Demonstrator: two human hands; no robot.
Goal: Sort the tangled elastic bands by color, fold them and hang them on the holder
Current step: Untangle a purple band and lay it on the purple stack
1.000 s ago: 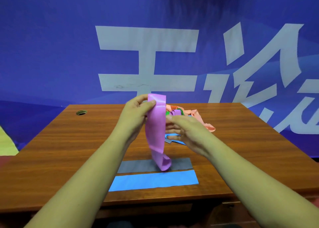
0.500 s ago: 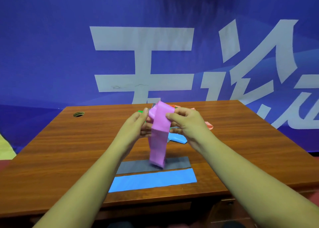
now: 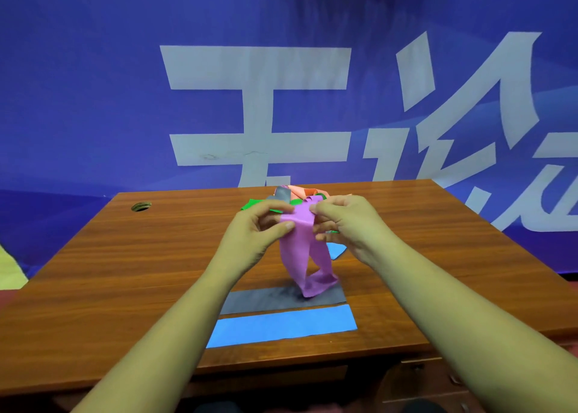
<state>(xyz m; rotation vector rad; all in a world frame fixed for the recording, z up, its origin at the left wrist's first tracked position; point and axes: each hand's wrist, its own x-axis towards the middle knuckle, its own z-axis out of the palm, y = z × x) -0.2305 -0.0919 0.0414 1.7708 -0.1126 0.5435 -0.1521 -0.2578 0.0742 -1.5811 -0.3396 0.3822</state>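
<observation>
Both of my hands meet above the middle of the bench (image 3: 125,272), each pinching the top of one purple-pink elastic band (image 3: 297,250). My left hand (image 3: 253,234) nips it between thumb and curled fingers; my right hand (image 3: 347,225) grips it from the other side, its fingertips tucked behind the band where I cannot see them. The band hangs down in two strands that join in a loop at the bottom. I cannot tell whether that loop touches the grey folded band (image 3: 266,300) lying flat below it or hangs just over it.

Nearer to me, just beside the grey one, lies a blue folded band (image 3: 281,328). The tangled pile (image 3: 291,195) sits behind my hands, largely hidden by them: only bits of green, grey and orange show, and a blue end (image 3: 336,251) peeks out under my right wrist. How many bands remain in it I cannot make out. A cable hole (image 3: 141,206) sits at the far left corner, and the banner (image 3: 93,100) behind is cut off at the frame edges.
</observation>
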